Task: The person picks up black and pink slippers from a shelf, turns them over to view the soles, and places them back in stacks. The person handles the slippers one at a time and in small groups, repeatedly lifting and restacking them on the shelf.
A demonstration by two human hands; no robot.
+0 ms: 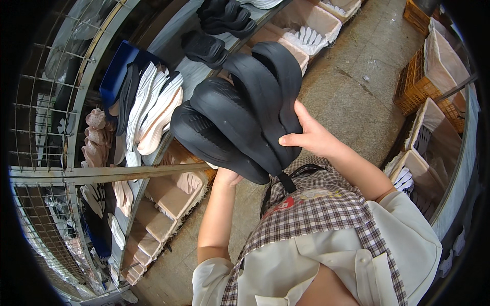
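Note:
Several black shoe soles (232, 115), stacked in a fanned bundle, are held up in front of my checked apron. From the right, my right hand (309, 133) grips the bundle, its thumb on the outermost sole and its fingers behind. Under the lower left end is my left hand (228, 176); most of its fingers are hidden behind the soles. Just beyond the bundle, more black soles (205, 48) lie on a grey shelf (185, 71).
White soles (153, 109) and pink soles (97, 137) stand on the left shelf by a blue bin (115, 71). A wire mesh rack (51, 171) is at far left. Lined baskets (161, 219) sit below the shelf. Orange crates (416, 84) line the right side, beyond the stone floor (352, 76).

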